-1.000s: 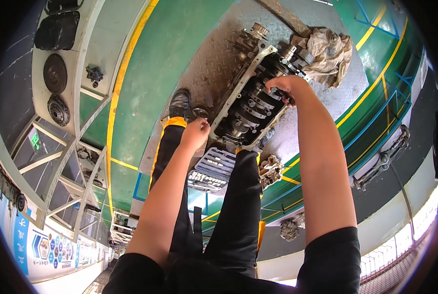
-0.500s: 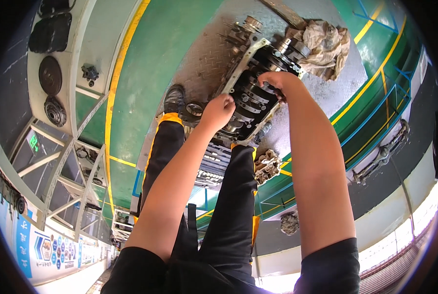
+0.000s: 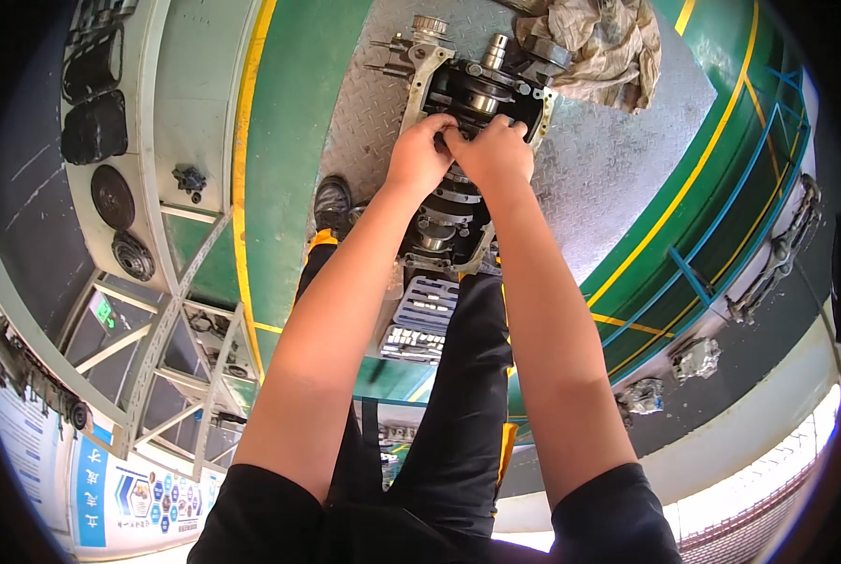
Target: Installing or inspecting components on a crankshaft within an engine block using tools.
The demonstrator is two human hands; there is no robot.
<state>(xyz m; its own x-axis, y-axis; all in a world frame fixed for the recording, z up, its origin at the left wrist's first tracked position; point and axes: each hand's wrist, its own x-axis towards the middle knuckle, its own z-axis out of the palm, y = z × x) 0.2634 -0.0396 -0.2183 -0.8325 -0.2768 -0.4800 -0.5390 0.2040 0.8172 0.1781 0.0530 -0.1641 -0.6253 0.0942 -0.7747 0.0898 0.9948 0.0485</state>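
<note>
An engine block [image 3: 413, 103] lies open side up in front of me, its crankshaft [image 3: 483, 101] running down the middle, with several bearing caps [image 3: 454, 196] across it. My left hand [image 3: 424, 158] and my right hand [image 3: 494, 156] meet over the crankshaft, around the middle of the block. Both are closed, fingers curled down and thumbs almost touching. Whatever they grip, probably a part at the crankshaft, is hidden beneath them. A toothed pulley [image 3: 430, 26] stands at the far left end of the block.
A crumpled brown cloth [image 3: 618, 47] lies at the far right on the metal floor plate [image 3: 618, 160]. Between my legs sits a tool case [image 3: 427, 304]. On the left, a metal frame [image 3: 171, 282] holds round discs [image 3: 113, 197]. Blue railings [image 3: 721, 254] line the right.
My hands have come together over the crankshaft; the left moved away from the block's left edge, the right came in from its right side. The view has shifted, showing the block more upright.
</note>
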